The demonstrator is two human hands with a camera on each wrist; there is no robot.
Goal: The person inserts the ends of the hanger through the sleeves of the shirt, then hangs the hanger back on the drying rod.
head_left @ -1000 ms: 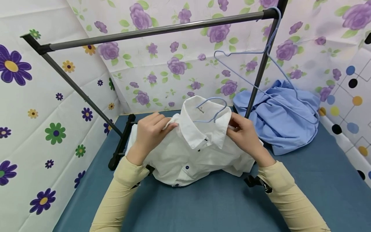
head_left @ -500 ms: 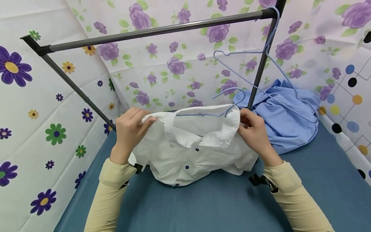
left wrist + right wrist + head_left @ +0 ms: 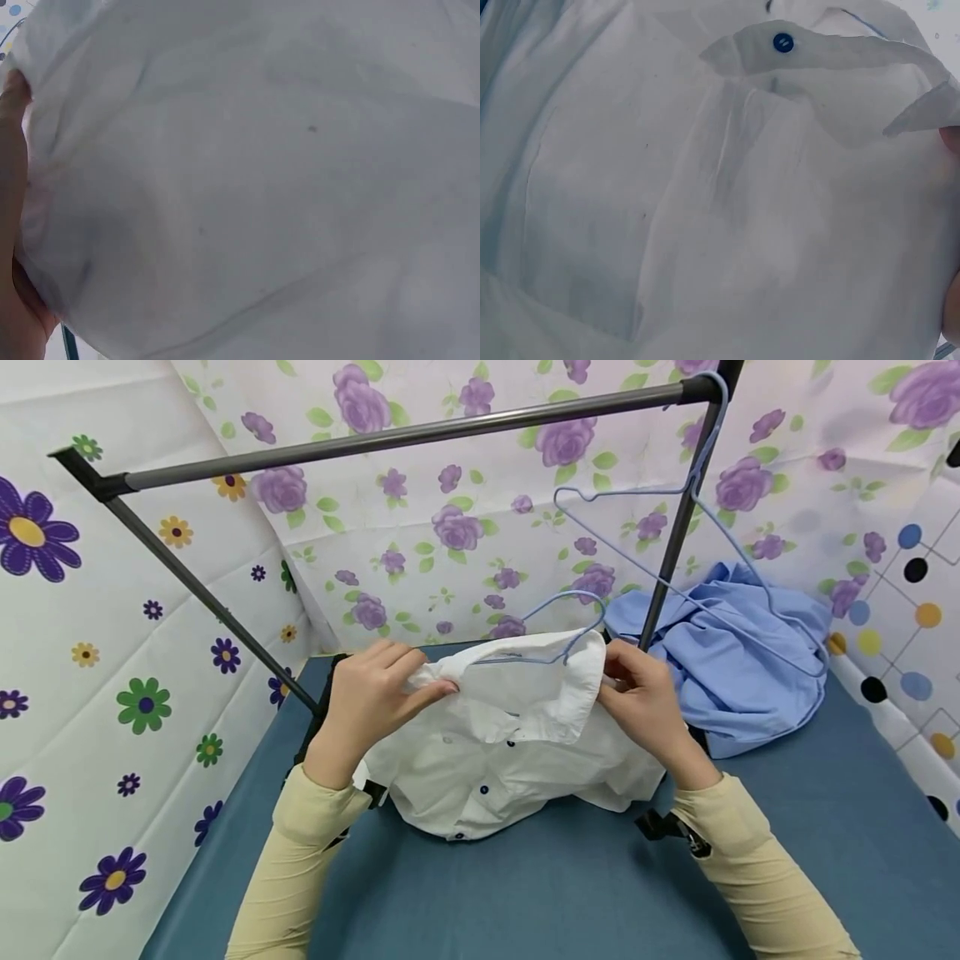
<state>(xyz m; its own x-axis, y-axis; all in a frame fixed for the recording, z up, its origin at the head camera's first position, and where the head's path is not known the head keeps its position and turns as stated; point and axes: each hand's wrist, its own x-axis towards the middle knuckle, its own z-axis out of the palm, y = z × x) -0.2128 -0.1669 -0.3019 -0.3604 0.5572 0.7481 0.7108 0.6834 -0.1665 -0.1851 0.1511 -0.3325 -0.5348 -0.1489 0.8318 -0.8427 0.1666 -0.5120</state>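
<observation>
A white shirt (image 3: 450, 777) with dark buttons lies bunched on the table, its collar raised between my two hands. My left hand (image 3: 371, 706) pinches the cloth left of the collar, thumb on the near side. On the other side my right hand (image 3: 645, 702) grips the shirt beside the collar's right edge. Out of the neck opening rises the hook of a light blue hanger (image 3: 600, 602); the rest of it is hidden inside the shirt. White shirt cloth (image 3: 262, 187) fills the left wrist view. A dark button (image 3: 783, 43) shows near the top of the right wrist view.
A dark metal rack (image 3: 405, 437) stands across the back. At its right end hangs another light blue wire hanger (image 3: 630, 556). Behind the right post lies a crumpled blue garment (image 3: 750, 668) on the blue-green tabletop (image 3: 540, 893). Flower-patterned sheets (image 3: 420, 552) enclose the place.
The collar was pulled wide as my left hand went left, then it came partly back right. The hanger's hook rose and swung right, then shifted slightly back left.
</observation>
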